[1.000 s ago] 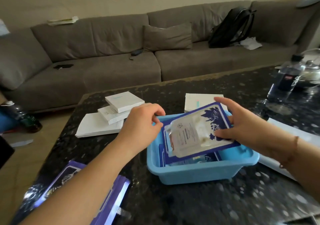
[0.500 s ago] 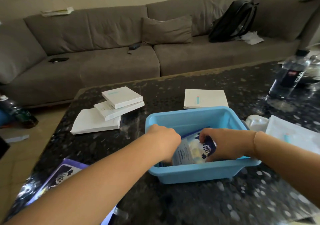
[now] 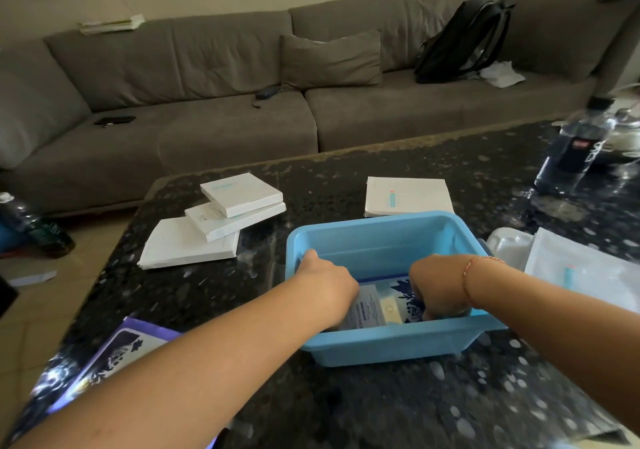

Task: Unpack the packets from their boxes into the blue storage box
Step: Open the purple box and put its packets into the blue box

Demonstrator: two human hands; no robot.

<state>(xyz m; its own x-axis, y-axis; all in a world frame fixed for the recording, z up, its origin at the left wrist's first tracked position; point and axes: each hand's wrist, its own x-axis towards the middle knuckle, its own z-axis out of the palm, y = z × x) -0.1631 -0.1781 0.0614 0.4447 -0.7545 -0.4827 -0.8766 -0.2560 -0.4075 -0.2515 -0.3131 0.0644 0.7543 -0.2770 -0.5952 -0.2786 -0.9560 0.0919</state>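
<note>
One blue storage box point(image 3: 381, 237), one packet point(image 3: 379, 305) showing inside it, two hands: left point(image 3: 327, 284), right point(image 3: 438, 287). Four closed white boxes on the bench point(image 3: 346, 407): three in a loose stack point(image 3: 214, 227) at far left, one point(image 3: 407, 196) alone behind the blue box; also one purple printed box point(image 3: 114, 355) at the near left corner and one flat white sheet or box point(image 3: 581, 272) at right, kind unclear. Two bottles: one clear point(image 3: 571, 147) on the bench, one dark point(image 3: 38, 230) on the floor; one sofa point(image 3: 214, 102), one cushion point(image 3: 330, 59), one black backpack point(image 3: 464, 40).

White boxes point(image 3: 214, 220) flank the blue storage box point(image 3: 381, 237); its far half lies open.
</note>
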